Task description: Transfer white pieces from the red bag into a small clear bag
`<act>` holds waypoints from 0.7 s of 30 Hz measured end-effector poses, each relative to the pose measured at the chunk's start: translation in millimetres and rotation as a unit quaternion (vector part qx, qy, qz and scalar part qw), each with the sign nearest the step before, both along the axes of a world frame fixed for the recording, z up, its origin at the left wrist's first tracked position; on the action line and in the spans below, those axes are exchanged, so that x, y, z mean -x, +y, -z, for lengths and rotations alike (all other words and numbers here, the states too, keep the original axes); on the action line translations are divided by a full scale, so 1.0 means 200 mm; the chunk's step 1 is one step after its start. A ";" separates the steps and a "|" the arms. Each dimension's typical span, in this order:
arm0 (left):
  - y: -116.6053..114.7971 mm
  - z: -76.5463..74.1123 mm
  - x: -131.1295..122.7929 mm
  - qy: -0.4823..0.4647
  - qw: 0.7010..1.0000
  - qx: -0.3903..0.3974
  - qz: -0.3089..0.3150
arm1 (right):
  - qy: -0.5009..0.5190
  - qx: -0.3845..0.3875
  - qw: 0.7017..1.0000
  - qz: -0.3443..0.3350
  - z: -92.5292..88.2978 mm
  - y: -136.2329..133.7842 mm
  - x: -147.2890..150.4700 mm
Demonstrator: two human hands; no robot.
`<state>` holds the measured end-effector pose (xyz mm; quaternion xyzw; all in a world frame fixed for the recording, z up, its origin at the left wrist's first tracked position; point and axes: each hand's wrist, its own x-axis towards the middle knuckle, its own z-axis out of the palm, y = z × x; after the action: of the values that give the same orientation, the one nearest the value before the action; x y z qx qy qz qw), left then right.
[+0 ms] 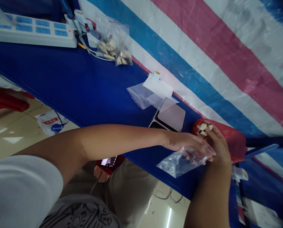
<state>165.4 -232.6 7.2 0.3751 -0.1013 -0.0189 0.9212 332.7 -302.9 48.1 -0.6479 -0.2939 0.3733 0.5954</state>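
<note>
Beside your left hand [191, 141] gripping a clear bag [175, 163], your right hand [219, 141] cups cloves [203, 127]: bagging, probably; open it wide.

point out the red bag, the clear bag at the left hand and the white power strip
red bag [235, 139]: head view, on its crumpled side
clear bag [176, 164]: head view, on its body
white power strip [34, 29]: head view, on its socket face

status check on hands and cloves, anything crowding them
Left hand on clear bag. Right hand holding pale cloves. Red bag close behind right hand, contact unclear.
</note>
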 end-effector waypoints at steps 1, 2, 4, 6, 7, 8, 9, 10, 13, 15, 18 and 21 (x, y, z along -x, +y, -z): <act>0.00 0.00 0.00 0.000 1.000 0.000 0.001 | 0.002 0.001 1.000 0.002 0.00 0.00 0.01; 0.00 0.00 0.00 0.000 1.000 0.000 0.003 | 0.004 0.000 1.000 0.005 0.00 0.00 0.01; 0.00 0.00 0.00 -0.002 1.000 0.001 0.006 | 0.010 -0.004 1.000 0.013 -0.01 0.01 0.02; 0.00 0.00 0.00 -0.003 1.000 0.003 0.009 | 0.016 -0.005 1.000 0.023 -0.01 0.01 0.03; 0.00 0.00 0.00 -0.002 1.000 0.004 0.010 | 0.017 -0.004 0.999 0.029 -0.01 0.01 0.03; 0.00 0.00 0.00 -0.001 1.000 0.004 0.010 | 0.017 -0.002 0.999 0.036 0.00 0.01 0.03; 0.00 0.00 0.00 0.000 1.000 0.004 0.009 | 0.016 -0.002 0.999 0.042 0.00 0.01 0.03; 0.00 0.00 0.00 0.000 1.000 0.003 0.008 | 0.014 -0.003 0.999 0.047 0.00 0.01 0.03; 0.00 0.00 0.01 0.002 1.000 0.002 0.004 | 0.009 -0.011 0.998 0.058 0.01 0.01 0.01; 0.00 0.00 0.01 0.003 1.000 0.002 0.004 | 0.009 -0.017 0.998 0.058 0.01 0.01 0.00; 0.00 0.00 0.01 0.003 1.000 0.002 0.006 | 0.013 -0.030 0.998 0.049 0.02 0.02 -0.01; 0.00 0.00 0.01 0.006 1.000 -0.001 0.004 | 0.014 -0.029 0.999 0.029 0.02 0.03 -0.01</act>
<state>164.3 -232.8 7.7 0.3757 -0.0974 -0.0246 0.9213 334.5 -297.3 44.0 -0.6329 -0.2775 0.3567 0.6287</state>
